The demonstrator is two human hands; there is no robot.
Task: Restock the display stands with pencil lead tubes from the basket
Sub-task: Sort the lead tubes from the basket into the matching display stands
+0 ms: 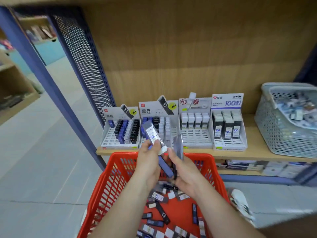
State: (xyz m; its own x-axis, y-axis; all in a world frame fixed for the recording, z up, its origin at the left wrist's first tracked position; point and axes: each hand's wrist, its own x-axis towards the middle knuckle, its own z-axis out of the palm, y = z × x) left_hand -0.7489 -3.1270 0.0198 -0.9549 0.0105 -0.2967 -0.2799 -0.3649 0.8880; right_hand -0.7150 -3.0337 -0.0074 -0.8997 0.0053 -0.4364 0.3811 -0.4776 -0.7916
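Over the red basket (109, 182), my left hand (150, 162) grips several lead tubes: a clear tube with a white cap (153, 134) sticks up and a blue tube (165, 167) points down to the right. My right hand (183, 170) holds a greyish tube (178, 146) upright, with a dark one under its palm. Loose black, blue and white tubes (163, 212) lie on the basket floor. Four display stands line the shelf: far left (120, 129), second (159, 124) behind my hands, third (195, 124), fourth (229, 124).
A grey perforated basket (277, 127) full of small packets stands on the wooden shelf (257, 152) at the right. A blue upright post (42, 74) and perforated metal side panel (82, 57) bound the shelf on the left. More stock lies on the lower shelf (248, 166).
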